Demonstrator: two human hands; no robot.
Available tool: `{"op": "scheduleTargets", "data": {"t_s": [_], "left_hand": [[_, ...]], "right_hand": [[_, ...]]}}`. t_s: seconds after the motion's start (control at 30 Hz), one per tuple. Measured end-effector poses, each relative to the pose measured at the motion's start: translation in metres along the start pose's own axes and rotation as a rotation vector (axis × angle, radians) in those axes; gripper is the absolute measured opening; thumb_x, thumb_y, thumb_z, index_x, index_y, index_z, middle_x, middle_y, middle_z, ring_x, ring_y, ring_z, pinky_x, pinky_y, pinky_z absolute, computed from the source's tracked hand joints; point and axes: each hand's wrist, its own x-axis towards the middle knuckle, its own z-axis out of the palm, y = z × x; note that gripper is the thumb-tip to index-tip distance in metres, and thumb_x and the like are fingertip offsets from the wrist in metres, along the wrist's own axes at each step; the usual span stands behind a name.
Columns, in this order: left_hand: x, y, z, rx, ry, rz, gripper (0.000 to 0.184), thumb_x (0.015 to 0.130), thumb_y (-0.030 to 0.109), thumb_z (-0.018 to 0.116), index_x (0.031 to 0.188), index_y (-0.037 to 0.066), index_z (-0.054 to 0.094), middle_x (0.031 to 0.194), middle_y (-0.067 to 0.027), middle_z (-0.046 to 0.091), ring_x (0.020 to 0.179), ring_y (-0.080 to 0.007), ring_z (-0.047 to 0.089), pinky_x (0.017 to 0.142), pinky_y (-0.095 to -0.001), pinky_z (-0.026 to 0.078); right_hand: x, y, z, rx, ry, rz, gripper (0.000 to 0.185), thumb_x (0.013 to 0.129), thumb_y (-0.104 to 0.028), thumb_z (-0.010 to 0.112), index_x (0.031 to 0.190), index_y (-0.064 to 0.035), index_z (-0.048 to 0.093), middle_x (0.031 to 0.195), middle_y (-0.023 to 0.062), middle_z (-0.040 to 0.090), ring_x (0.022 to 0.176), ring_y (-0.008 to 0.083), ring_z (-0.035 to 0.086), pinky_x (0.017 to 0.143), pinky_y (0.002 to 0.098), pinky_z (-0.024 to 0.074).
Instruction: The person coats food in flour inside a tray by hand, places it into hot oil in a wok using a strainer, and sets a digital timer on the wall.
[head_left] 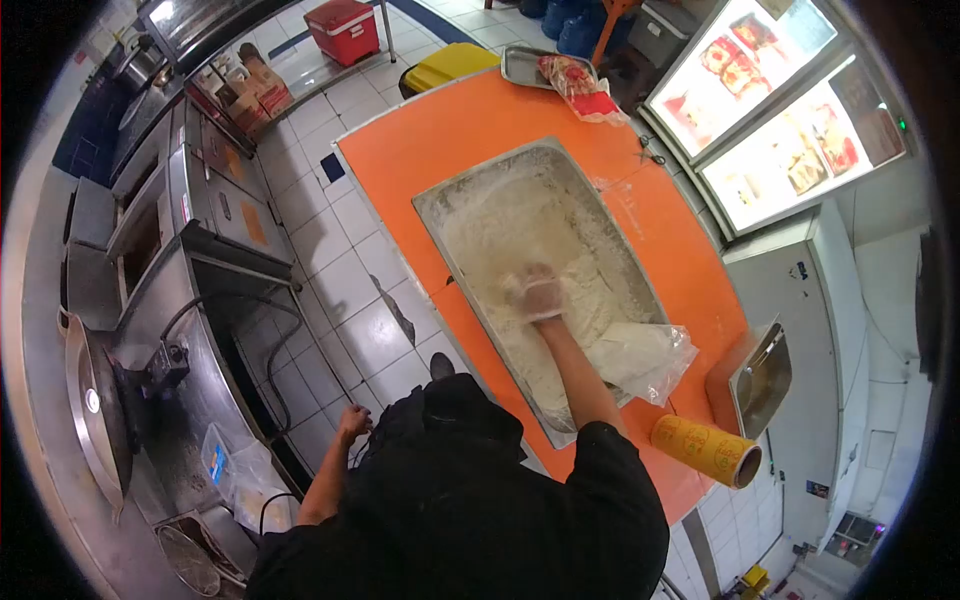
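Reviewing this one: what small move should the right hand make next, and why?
Probably a short sweep through the white powder in the metal tray: the right hand is down at the powder, whose surface looks uneven around it.

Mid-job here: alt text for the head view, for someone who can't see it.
The right hand, blurred, reaches into a large metal tray of pale powder on an orange table. The left hand is away from the table. A clear plastic bag lies over the tray's right edge, near a yellow roll.
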Motion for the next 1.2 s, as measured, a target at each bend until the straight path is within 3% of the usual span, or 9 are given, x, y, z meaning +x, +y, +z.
{"op": "scheduleTargets", "data": {"t_s": [0.07,0.2,0.37,0.57,0.8,0.9,0.97,1.07,1.2], "left_hand": [[0.010,-0.009,-0.002,-0.010,-0.016,0.013,0.013,0.083,0.010,0.050,0.089,-0.001,0.056,0.065,-0.0101,0.057,0.049,-0.0162,0.053,0.042,-0.0287,0.043],[0.023,-0.016,-0.001,0.039,-0.042,0.043,0.015,0.083,0.011,0.052,0.090,-0.001,0.057,0.067,-0.0105,0.059,0.049,-0.0164,0.054,0.043,-0.0281,0.044],[0.027,-0.021,0.003,0.138,0.001,0.059,0.021,0.081,0.014,0.055,0.093,-0.002,0.058,0.069,-0.0102,0.060,0.055,-0.0174,0.056,0.046,-0.0291,0.045],[0.013,-0.006,0.002,0.042,-0.032,0.024,0.020,0.082,0.014,0.055,0.092,-0.002,0.058,0.070,-0.0099,0.060,0.056,-0.0184,0.057,0.047,-0.0304,0.046],[0.026,-0.005,0.009,0.036,-0.038,-0.002,0.019,0.082,0.013,0.054,0.091,-0.004,0.058,0.070,-0.0107,0.059,0.055,-0.0185,0.056,0.046,-0.0306,0.046],[0.038,-0.009,0.013,0.017,-0.089,0.032,0.020,0.082,0.013,0.053,0.092,-0.004,0.057,0.070,-0.0115,0.059,0.054,-0.0187,0.056,0.046,-0.0305,0.046],[0.044,-0.017,0.011,0.110,-0.099,0.118,0.020,0.082,0.012,0.053,0.093,-0.005,0.057,0.069,-0.0123,0.059,0.054,-0.0192,0.056,0.045,-0.0307,0.047],[0.027,-0.003,0.010,-0.033,-0.108,0.055,0.021,0.081,0.012,0.054,0.092,-0.005,0.058,0.067,-0.0114,0.059,0.054,-0.0191,0.056,0.047,-0.0306,0.046],[0.019,0.001,0.010,0.063,-0.035,0.108,0.020,0.080,0.012,0.054,0.088,-0.004,0.061,0.066,-0.0107,0.060,0.055,-0.0193,0.058,0.049,-0.0315,0.047]], "right_hand": [[0.004,0.013,-0.021,0.025,-0.136,0.511,0.052,0.083,-0.043,0.050,0.118,-0.0059,0.055,0.130,0.0176,0.046,0.123,0.0340,0.038,0.101,0.0477,0.0297],[0.002,-0.011,-0.045,-0.136,0.319,0.628,0.056,0.084,-0.043,0.048,0.125,-0.0051,0.048,0.135,0.0177,0.040,0.127,0.0327,0.033,0.104,0.0457,0.0255],[-0.005,-0.039,-0.018,0.285,0.106,-0.124,0.064,0.085,-0.041,0.045,0.136,-0.0045,0.033,0.142,0.0183,0.029,0.133,0.0316,0.023,0.109,0.0465,0.0113],[0.016,-0.051,-0.047,-0.003,-0.220,-0.429,0.058,0.083,-0.037,0.046,0.130,-0.0037,0.041,0.133,0.0194,0.041,0.127,0.0321,0.033,0.109,0.0437,0.0174],[-0.055,-0.026,-0.039,0.108,0.030,-0.419,0.041,0.078,-0.027,0.053,0.113,-0.0059,0.055,0.112,0.0160,0.054,0.108,0.0317,0.050,0.095,0.0426,0.0387],[-0.051,-0.016,-0.015,0.070,-0.207,-0.338,0.030,0.079,-0.023,0.051,0.102,-0.0044,0.057,0.098,0.0128,0.057,0.093,0.0297,0.055,0.082,0.0429,0.0428],[-0.050,0.004,0.004,0.171,0.110,-0.112,0.022,0.078,-0.019,0.051,0.094,-0.0056,0.056,0.088,0.0107,0.055,0.084,0.0284,0.056,0.074,0.0391,0.0439],[-0.032,0.025,-0.016,-0.405,0.143,0.155,0.026,0.078,-0.023,0.052,0.097,-0.0057,0.057,0.092,0.0124,0.056,0.090,0.0310,0.054,0.080,0.0413,0.0417],[-0.012,0.016,-0.067,-0.213,0.419,0.341,0.050,0.075,-0.037,0.058,0.111,-0.0033,0.053,0.110,0.0162,0.053,0.104,0.0301,0.049,0.092,0.0449,0.0353]]}}
